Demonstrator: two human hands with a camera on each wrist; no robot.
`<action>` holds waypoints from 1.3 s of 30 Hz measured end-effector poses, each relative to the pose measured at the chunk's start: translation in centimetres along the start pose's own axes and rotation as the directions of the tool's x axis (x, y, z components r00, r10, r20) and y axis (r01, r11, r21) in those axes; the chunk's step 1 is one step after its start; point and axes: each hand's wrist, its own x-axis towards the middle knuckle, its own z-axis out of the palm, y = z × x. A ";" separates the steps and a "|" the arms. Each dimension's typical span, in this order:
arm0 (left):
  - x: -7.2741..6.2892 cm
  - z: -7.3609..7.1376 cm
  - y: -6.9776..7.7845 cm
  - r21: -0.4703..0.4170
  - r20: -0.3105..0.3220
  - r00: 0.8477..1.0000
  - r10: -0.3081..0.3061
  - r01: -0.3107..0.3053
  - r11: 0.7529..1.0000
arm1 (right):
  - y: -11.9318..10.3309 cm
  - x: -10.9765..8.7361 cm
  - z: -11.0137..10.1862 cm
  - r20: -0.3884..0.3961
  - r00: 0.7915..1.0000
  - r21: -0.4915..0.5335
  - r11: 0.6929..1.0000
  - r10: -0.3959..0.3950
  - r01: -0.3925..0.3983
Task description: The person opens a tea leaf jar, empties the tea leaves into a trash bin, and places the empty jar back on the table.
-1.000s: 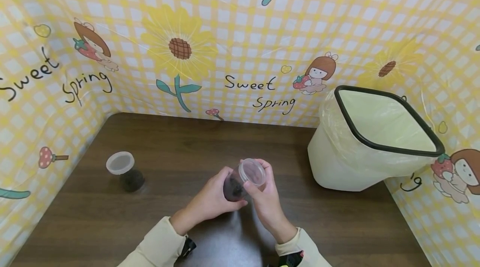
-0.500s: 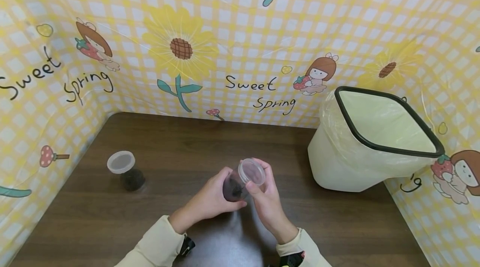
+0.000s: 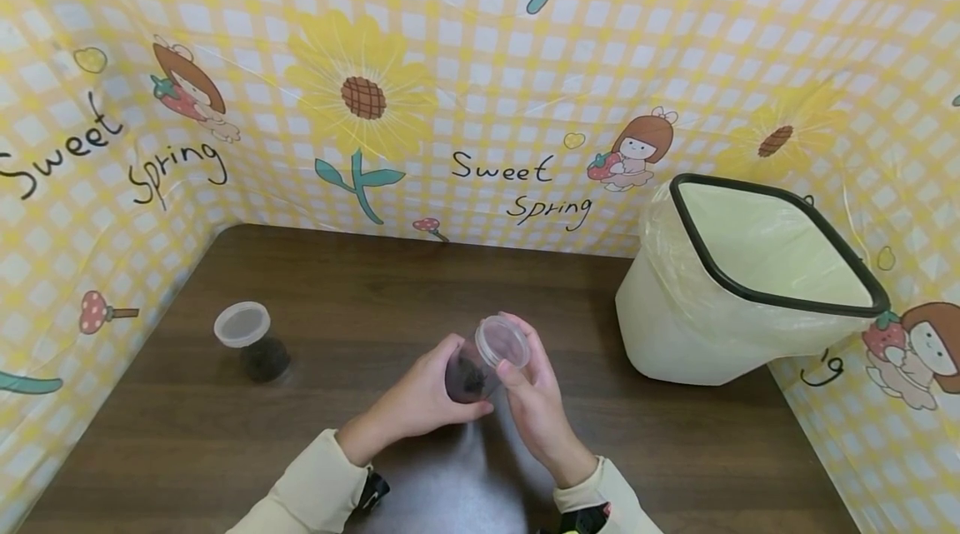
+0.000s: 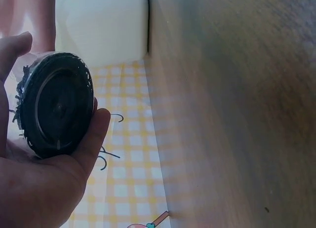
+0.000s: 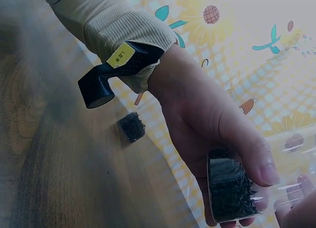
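Note:
A clear plastic jar [image 3: 467, 380] with dark, shredded dry bits at its bottom is held tilted above the table, its top leaning right. My left hand [image 3: 423, 396] grips the body from the left; the left wrist view shows the dark round base [image 4: 61, 107] between thumb and fingers. With thumb and fingers, my right hand [image 3: 542, 409] holds the rim of the translucent lid [image 3: 502, 342]. The lid sits at the jar's mouth. In the right wrist view the dark bits [image 5: 232, 188] show through the wall, and only part of the right hand appears at the lower right edge.
A second lidded jar [image 3: 264, 359] of dark bits stands on the table's left side. At the right is a cream bin [image 3: 682, 334] with a black rim and a plastic liner. Yellow checked sheeting [image 3: 480, 76] encloses the dark wooden table [image 3: 360, 284].
My right thumb and fingers have shifted slightly around the lid's rim, the thumb a little to the right. The jar and my left hand have stayed almost still.

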 end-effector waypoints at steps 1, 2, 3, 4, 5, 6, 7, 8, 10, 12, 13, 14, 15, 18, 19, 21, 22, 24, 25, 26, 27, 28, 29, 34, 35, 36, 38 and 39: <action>0.0 0.0 0.0 -0.002 0.000 1.000 -0.003 0.003 1.000 | 0.0 0.0 0.0 -0.004 1.000 -0.002 1.000 0.003 -0.003; 0.0 0.0 0.0 -0.005 0.000 1.000 -0.004 0.004 1.000 | 0.1 0.0 0.1 -0.007 1.000 -0.003 1.000 0.004 -0.004; 0.0 0.0 0.0 -0.010 -0.001 1.000 -0.004 0.004 1.000 | 0.1 0.0 0.1 -0.012 1.000 -0.004 1.000 0.005 -0.005; 0.0 0.0 0.0 -0.013 -0.002 1.000 -0.003 0.003 1.000 | 0.2 0.0 0.1 -0.019 1.000 -0.005 1.000 0.006 -0.006; 0.0 0.0 0.0 -0.016 -0.002 1.000 -0.002 0.002 1.000 | 0.3 0.0 0.2 -0.025 1.000 -0.006 1.000 0.006 -0.006; 0.0 0.1 0.0 -0.019 -0.003 1.000 -0.002 0.002 1.000 | 0.3 0.0 0.2 -0.032 0.999 -0.005 1.000 0.005 -0.005; 0.0 0.1 0.0 -0.021 -0.003 1.000 -0.001 0.001 1.000 | 0.4 0.0 0.2 -0.040 0.999 -0.004 1.000 0.006 -0.006; 0.0 0.1 0.0 -0.023 -0.003 1.000 0.000 0.000 1.000 | 0.4 -0.1 0.3 -0.048 0.999 -0.002 1.000 0.006 -0.006; 0.0 0.1 0.0 -0.023 -0.005 1.000 0.001 -0.002 1.000 | 0.5 -0.1 0.5 -0.064 0.998 0.000 1.000 0.004 -0.004; 0.0 0.1 -0.1 -0.024 -0.005 1.000 0.002 -0.002 1.000 | 0.5 -0.1 0.6 -0.081 0.997 0.002 1.000 0.003 -0.003; 0.0 0.1 0.0 -0.024 -0.006 1.000 0.003 -0.003 1.000 | 0.5 -0.1 0.7 -0.088 0.996 0.002 1.000 0.003 -0.003; -0.1 0.1 0.0 -0.021 -0.007 1.000 0.004 -0.004 1.000 | 0.4 -0.1 0.8 -0.095 0.995 0.001 1.000 0.005 -0.005; -0.1 0.1 0.0 -0.018 -0.008 1.000 0.004 -0.004 1.000 | 0.4 -0.1 0.9 -0.102 0.995 0.000 1.000 0.007 -0.007; -0.1 0.1 0.0 -0.008 -0.011 1.000 0.003 -0.004 1.000 | 0.4 -0.1 1.0 -0.114 0.993 -0.004 1.000 0.013 -0.013; -0.2 0.1 0.0 -0.004 -0.012 1.000 0.003 -0.003 1.000 | 0.4 -0.1 1.0 -0.114 0.993 -0.006 1.000 0.016 -0.017; -0.2 0.1 0.0 0.005 -0.014 1.000 0.003 -0.003 1.000 | 0.3 -0.1 1.0 -0.111 0.994 -0.010 1.000 0.020 -0.022; -0.2 0.1 0.0 0.006 -0.015 1.000 0.001 -0.001 1.000 | 0.3 -0.1 0.9 -0.108 0.994 -0.012 1.000 0.021 -0.023; -0.2 0.1 0.0 0.011 -0.016 1.000 -0.001 0.001 1.000 | 0.3 -0.2 0.9 -0.102 0.994 -0.017 1.000 0.024 -0.026; -0.2 0.1 0.0 0.013 -0.015 1.000 -0.002 0.002 1.000 | 0.3 -0.2 0.9 -0.101 0.995 -0.018 0.999 0.025 -0.027; -0.2 0.1 0.0 0.013 -0.015 1.000 -0.002 0.002 1.000 | 0.3 -0.2 0.9 -0.099 0.995 -0.019 0.999 0.024 -0.026; -0.2 0.1 0.0 0.013 -0.014 1.000 -0.003 0.003 1.000 | 0.3 -0.2 0.9 -0.097 0.995 -0.021 0.999 0.025 -0.027; -0.2 0.1 0.0 0.013 -0.013 1.000 -0.003 0.004 1.000 | 0.3 -0.2 0.9 -0.096 0.995 -0.022 0.999 0.025 -0.028; -0.3 0.1 0.0 0.013 -0.012 1.000 -0.004 0.004 1.000 | 0.3 -0.2 0.9 -0.095 0.995 -0.022 0.999 0.026 -0.028; -0.3 0.1 0.0 0.023 -0.013 1.000 -0.004 0.004 1.000 | 0.3 -0.2 0.8 -0.087 0.996 -0.027 0.999 0.027 -0.030; -0.3 0.0 0.0 0.023 -0.013 1.000 -0.004 0.004 1.000 | 0.3 -0.2 0.8 -0.082 0.996 -0.027 0.999 0.025 -0.028; -0.3 0.0 0.0 0.026 -0.013 1.000 -0.004 0.004 1.000 | 0.3 -0.2 0.8 -0.078 0.997 -0.028 0.999 0.024 -0.026; -0.3 0.0 0.0 0.024 -0.012 1.000 -0.005 0.005 1.000 | 0.3 -0.2 0.7 -0.064 0.998 -0.028 0.999 0.017 -0.018; -0.4 0.0 0.0 0.020 -0.009 1.000 -0.006 0.007 1.000 | 0.3 -0.2 0.7 -0.055 0.998 -0.028 1.000 0.012 -0.014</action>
